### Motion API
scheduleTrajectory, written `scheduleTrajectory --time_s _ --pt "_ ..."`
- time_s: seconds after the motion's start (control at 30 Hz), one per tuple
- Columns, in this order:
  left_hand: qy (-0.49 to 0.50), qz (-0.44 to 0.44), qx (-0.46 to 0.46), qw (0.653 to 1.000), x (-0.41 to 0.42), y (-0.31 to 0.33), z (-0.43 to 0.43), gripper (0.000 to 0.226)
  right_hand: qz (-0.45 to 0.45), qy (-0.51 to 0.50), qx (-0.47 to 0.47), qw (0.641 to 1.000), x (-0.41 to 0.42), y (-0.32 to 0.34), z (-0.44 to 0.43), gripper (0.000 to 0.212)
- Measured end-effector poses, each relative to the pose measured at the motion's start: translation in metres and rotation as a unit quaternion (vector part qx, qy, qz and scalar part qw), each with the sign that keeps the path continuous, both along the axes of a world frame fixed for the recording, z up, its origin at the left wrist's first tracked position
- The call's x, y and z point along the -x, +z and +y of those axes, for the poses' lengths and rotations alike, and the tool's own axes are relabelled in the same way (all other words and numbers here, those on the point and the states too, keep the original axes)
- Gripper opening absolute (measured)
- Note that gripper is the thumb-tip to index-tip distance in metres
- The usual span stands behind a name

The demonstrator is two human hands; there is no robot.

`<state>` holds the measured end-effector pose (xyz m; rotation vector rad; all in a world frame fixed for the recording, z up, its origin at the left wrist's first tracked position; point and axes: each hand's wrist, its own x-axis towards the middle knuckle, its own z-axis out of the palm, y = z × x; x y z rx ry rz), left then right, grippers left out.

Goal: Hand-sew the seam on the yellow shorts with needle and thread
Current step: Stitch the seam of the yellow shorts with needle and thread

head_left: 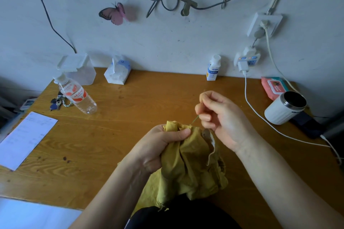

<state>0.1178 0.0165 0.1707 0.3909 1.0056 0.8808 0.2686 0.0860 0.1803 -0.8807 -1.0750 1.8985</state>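
Note:
The yellow shorts (189, 165) are bunched up over the near edge of the wooden table (130, 117). My left hand (160, 147) grips the top fold of the cloth, thumb pressed on the seam. Just above and to the right, my right hand (219, 117) pinches a thin needle, too small to see clearly. A short green thread (194, 120) runs taut from those fingers down into the fabric. A white inner lining shows at the shorts' right edge.
A water bottle (78, 96) and keys (57, 103) lie at the left, papers (24, 139) at the left edge. A tissue pack (117, 71) and small white bottle (213, 69) stand by the wall. A white cup (284, 108), charger cable (260, 117) and phone (307, 124) sit at the right.

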Motion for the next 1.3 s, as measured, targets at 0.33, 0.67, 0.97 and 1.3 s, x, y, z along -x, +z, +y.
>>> scheduleTrajectory --time_s 0.33,0.67,0.97,1.3 --pt "-0.005 0.007 -0.003 1.0 -0.001 -0.005 -0.002 0.029 0.011 -0.032 -0.001 0.999 -0.003 0.018 0.027 0.022" --pt "-0.005 0.042 -0.027 0.999 0.013 -0.007 -0.001 0.03 0.052 -0.109 0.065 0.991 -0.013 0.025 0.073 0.027" --pt "0.025 0.103 0.009 0.994 0.05 -0.021 0.008 0.024 0.077 -0.164 0.153 0.972 -0.012 -0.002 0.102 0.024" --pt "0.125 0.18 0.008 0.976 0.086 -0.051 0.014 0.008 0.102 -0.214 0.16 0.958 -0.018 -0.016 0.102 0.024"
